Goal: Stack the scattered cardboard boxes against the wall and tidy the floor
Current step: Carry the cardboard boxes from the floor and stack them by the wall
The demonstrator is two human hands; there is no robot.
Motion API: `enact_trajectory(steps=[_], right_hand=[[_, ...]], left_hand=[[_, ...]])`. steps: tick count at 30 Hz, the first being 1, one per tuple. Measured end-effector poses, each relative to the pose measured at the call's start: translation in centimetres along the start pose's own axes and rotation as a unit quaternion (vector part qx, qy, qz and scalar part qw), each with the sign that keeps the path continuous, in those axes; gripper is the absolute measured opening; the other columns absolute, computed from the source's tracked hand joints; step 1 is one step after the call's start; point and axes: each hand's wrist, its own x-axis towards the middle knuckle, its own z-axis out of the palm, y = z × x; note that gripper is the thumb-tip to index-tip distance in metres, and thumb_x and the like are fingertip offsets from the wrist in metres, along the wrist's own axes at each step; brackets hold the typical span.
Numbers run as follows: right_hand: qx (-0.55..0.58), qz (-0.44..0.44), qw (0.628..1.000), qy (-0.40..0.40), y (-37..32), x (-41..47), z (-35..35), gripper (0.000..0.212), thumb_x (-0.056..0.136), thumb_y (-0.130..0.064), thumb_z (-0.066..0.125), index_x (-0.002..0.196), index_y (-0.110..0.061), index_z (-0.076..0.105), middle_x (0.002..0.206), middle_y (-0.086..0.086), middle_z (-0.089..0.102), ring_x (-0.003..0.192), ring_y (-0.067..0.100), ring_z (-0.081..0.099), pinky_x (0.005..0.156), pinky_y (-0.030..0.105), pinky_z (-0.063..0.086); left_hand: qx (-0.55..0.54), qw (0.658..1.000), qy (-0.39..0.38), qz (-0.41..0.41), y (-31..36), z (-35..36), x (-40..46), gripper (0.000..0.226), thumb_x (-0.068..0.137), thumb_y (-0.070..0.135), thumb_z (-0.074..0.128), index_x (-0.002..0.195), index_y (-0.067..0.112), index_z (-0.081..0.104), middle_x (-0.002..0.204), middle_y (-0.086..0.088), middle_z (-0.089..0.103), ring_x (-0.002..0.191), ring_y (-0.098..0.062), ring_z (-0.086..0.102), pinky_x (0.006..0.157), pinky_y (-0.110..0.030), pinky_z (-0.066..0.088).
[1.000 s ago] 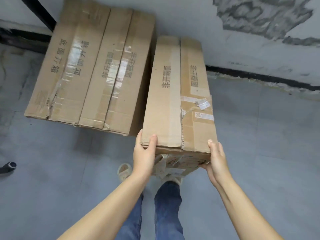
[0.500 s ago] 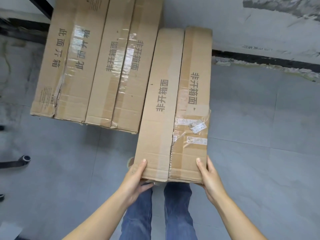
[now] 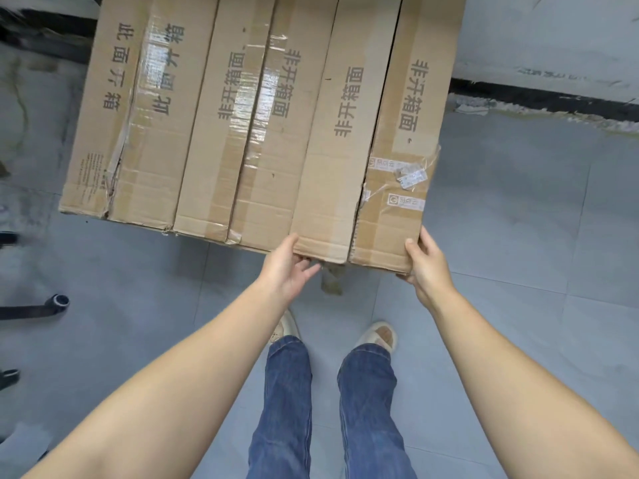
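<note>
Both forearms are bare right up to the bottom edge of the view, with no sleeve, watch or band on them. The left hand (image 3: 288, 267) and the right hand (image 3: 427, 267) wear no gloves or rings, and the nails are short and unpainted. Below the fingers (image 3: 412, 244), the legs are clad in mid-blue denim jeans (image 3: 366, 406) with faded creases. Light cream shoes (image 3: 378, 335) with tan toe panels show at the hems.

Head camera looks steeply down, close over boxes (image 3: 262, 115).
</note>
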Motion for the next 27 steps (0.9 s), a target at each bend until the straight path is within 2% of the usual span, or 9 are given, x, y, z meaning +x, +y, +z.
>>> enact_trajectory(steps=[2, 6, 9, 12, 15, 19, 23, 25, 27], right_hand=[[-0.011, 0.021, 1.0, 0.003, 0.2, 0.9, 0.1, 0.038, 0.1, -0.01, 0.036, 0.126, -0.035, 0.052, 0.106, -0.011, 0.063, 0.085, 0.015, 0.058, 0.062, 0.026, 0.043], [-0.035, 0.051, 0.998, -0.013, 0.2, 1.0, -0.1, 0.042, 0.099, -0.008, 0.036, 0.13, -0.033, 0.05, 0.105, -0.012, 0.06, 0.082, 0.012, 0.056, 0.064, 0.028, 0.044], [-0.066, 0.072, 0.995, -0.034, -0.5, 0.4, -0.7, 0.041, 0.099, -0.009, 0.038, 0.132, -0.031, 0.047, 0.104, -0.013, 0.058, 0.091, 0.009, 0.056, 0.084, 0.04, 0.048], [-0.101, 0.088, 0.99, -0.041, -1.8, -1.6, -1.3, 0.046, 0.1, -0.015, 0.044, 0.142, -0.031, 0.036, 0.137, -0.005, 0.049, 0.123, 0.016, 0.048, 0.102, 0.049, 0.042], [-0.142, 0.056, 0.988, -0.031, -4.5, -5.3, -1.9, 0.056, 0.099, -0.018, 0.047, 0.15, -0.023, 0.024, 0.152, 0.002, 0.034, 0.129, 0.016, 0.042, 0.103, 0.044, 0.042], [-0.205, -0.063, 0.975, -0.055, -8.8, -12.3, -3.8, 0.047, 0.099, -0.018, 0.047, 0.144, -0.024, 0.036, 0.142, 0.002, 0.047, 0.112, 0.01, 0.05, 0.101, 0.041, 0.046], [-0.203, -0.167, 0.961, -0.083, -11.5, -20.7, -6.7, 0.032, 0.097, -0.021, 0.051, 0.12, -0.043, 0.046, 0.122, -0.012, 0.059, 0.116, 0.011, 0.056, 0.106, 0.044, 0.041], [-0.19, -0.199, 0.959, -0.074, -12.0, -25.4, -8.2, 0.032, 0.089, -0.047, 0.057, 0.118, -0.048, 0.047, 0.12, -0.018, 0.061, 0.118, 0.007, 0.055, 0.105, 0.039, 0.042], [-0.181, -0.233, 0.954, -0.043, -11.8, -29.6, -9.7, 0.063, 0.067, -0.08, 0.054, 0.121, -0.049, 0.047, 0.122, -0.026, 0.059, 0.119, 0.002, 0.055, 0.1, 0.032, 0.046]], left_hand=[[-0.024, 0.999, 0.012, -0.018, 0.5, 0.4, 0.6, 0.052, 0.1, 0.02, 0.043, 0.146, 0.003, 0.025, 0.156, -0.021, 0.019, 0.143, -0.033, 0.025, 0.111, -0.047, 0.03], [-0.042, 0.999, 0.032, -0.012, 0.1, -0.1, 0.5, 0.052, 0.099, 0.015, 0.045, 0.147, 0.007, 0.025, 0.156, -0.021, 0.016, 0.143, -0.031, 0.025, 0.108, -0.05, 0.032], [-0.024, 0.999, 0.034, -0.003, 0.2, -0.7, -0.5, 0.048, 0.1, 0.014, 0.045, 0.145, 0.006, 0.03, 0.154, -0.019, 0.024, 0.141, -0.027, 0.03, 0.107, -0.05, 0.035], [0.038, 0.999, 0.034, 0.011, 0.9, -1.6, -2.4, 0.04, 0.1, 0.013, 0.043, 0.139, 0.004, 0.037, 0.146, -0.019, 0.038, 0.135, -0.026, 0.04, 0.102, -0.047, 0.04], [0.155, 0.986, 0.003, 0.061, 2.8, -2.2, -6.2, 0.028, 0.1, 0.013, 0.041, 0.127, 0.006, 0.046, 0.136, -0.018, 0.051, 0.122, -0.026, 0.051, 0.097, -0.044, 0.043], [0.314, 0.928, -0.042, 0.198, 5.7, -3.1, -14.4, 0.025, 0.1, 0.014, 0.041, 0.121, 0.011, 0.054, 0.121, -0.014, 0.063, 0.103, -0.018, 0.061, 0.094, -0.036, 0.046], [0.387, 0.863, -0.091, 0.313, 6.4, -5.4, -23.0, 0.022, 0.099, 0.011, 0.044, 0.113, 0.018, 0.059, 0.106, -0.001, 0.069, 0.099, -0.01, 0.064, 0.098, -0.035, 0.046], [0.411, 0.831, -0.117, 0.355, 6.1, -7.0, -27.1, 0.019, 0.096, 0.017, 0.05, 0.111, 0.022, 0.061, 0.102, 0.003, 0.072, 0.102, -0.008, 0.065, 0.098, -0.031, 0.047], [0.426, 0.801, -0.124, 0.402, 5.6, -8.9, -30.5, 0.026, 0.087, 0.029, 0.05, 0.11, 0.027, 0.063, 0.103, 0.011, 0.071, 0.103, -0.004, 0.064, 0.095, -0.022, 0.047]])
